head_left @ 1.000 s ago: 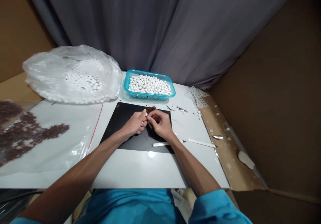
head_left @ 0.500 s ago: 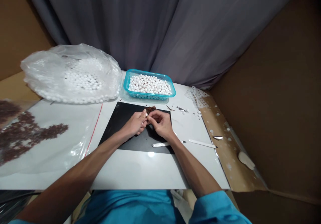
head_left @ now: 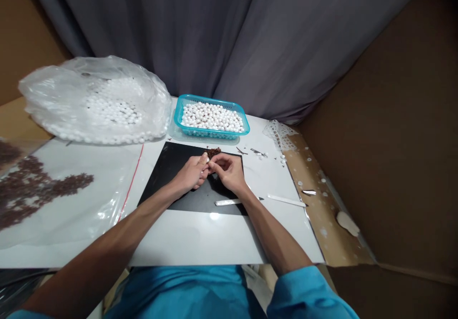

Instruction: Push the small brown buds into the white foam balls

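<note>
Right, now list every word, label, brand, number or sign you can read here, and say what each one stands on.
None: no readable text shows anywhere.
The turquoise plastic basket and the clear plastic bag of white beads show no lettering I can make out.
Any print on the slim white dark-tipped sticks or the small round white piece at the fingertips would be too small to read.

It looks like a craft workshop — cardboard walls (head_left: 379, 133), grey curtain (head_left: 200, 33), basket (head_left: 214, 132) of white balls (head_left: 213, 117).

The brown clump (head_left: 214, 151) looks rough, the basket (head_left: 214, 131) smooth plastic, the bulging bag (head_left: 50, 90) glossy, the curtain (head_left: 161, 23) matt cloth.
</note>
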Demonstrator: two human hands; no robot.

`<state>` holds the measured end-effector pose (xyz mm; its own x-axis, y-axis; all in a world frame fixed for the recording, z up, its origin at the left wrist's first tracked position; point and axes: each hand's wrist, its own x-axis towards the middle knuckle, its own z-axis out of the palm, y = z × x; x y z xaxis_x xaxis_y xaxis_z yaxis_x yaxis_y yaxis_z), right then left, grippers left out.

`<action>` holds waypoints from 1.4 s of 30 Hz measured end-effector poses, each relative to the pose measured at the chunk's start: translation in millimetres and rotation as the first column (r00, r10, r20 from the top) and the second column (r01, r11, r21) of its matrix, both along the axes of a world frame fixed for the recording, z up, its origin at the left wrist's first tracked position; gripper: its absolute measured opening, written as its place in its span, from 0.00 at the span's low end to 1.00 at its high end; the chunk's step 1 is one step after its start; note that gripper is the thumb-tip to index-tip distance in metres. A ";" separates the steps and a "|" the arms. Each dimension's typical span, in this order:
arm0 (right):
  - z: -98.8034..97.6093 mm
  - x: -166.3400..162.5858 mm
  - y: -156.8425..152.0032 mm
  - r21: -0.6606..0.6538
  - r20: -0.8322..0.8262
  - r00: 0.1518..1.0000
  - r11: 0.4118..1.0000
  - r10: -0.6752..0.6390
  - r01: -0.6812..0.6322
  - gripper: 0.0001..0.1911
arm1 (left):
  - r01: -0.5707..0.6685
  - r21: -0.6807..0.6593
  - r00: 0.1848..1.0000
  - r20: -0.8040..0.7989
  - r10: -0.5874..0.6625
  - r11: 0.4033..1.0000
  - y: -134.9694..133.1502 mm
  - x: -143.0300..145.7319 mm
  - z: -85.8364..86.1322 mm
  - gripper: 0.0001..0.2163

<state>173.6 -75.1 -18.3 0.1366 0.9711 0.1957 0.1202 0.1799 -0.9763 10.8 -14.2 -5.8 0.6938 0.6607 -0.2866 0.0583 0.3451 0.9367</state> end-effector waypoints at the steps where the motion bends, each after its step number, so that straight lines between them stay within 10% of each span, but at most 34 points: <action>1: -0.5 0.2 0.2 -0.002 -0.003 1.000 1.000 -0.001 0.001 0.17 | -0.002 0.003 1.000 -0.007 0.002 1.000 -0.1 0.1 -0.4 0.28; 18: 0.9 -6.4 5.1 0.012 0.042 0.996 0.996 -0.084 0.083 0.12 | -0.087 0.203 0.996 -0.005 0.090 0.975 -7.9 5.7 -5.4 0.27; 25: 14.3 10.5 6.7 0.044 0.143 0.975 0.986 -0.168 0.163 0.14 | -0.312 0.123 0.945 0.146 0.294 0.942 7.1 1.9 10.2 0.20; 33: 0.9 19.4 6.1 0.082 0.526 0.833 0.985 -0.174 0.154 0.08 | -0.286 -0.302 0.883 0.287 0.373 0.909 26.6 -16.3 22.8 0.07; 42: 1.4 8.6 4.6 0.111 0.732 0.656 0.982 -0.183 0.150 0.08 | -0.252 -0.143 0.948 0.164 0.274 0.957 10.0 -0.3 15.1 0.10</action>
<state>182.2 -70.5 -16.9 0.0908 0.9364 0.3391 0.8277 0.1184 -0.5486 10.5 -4.2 9.3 0.5472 0.7953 -0.2608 -0.2151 0.4348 0.8745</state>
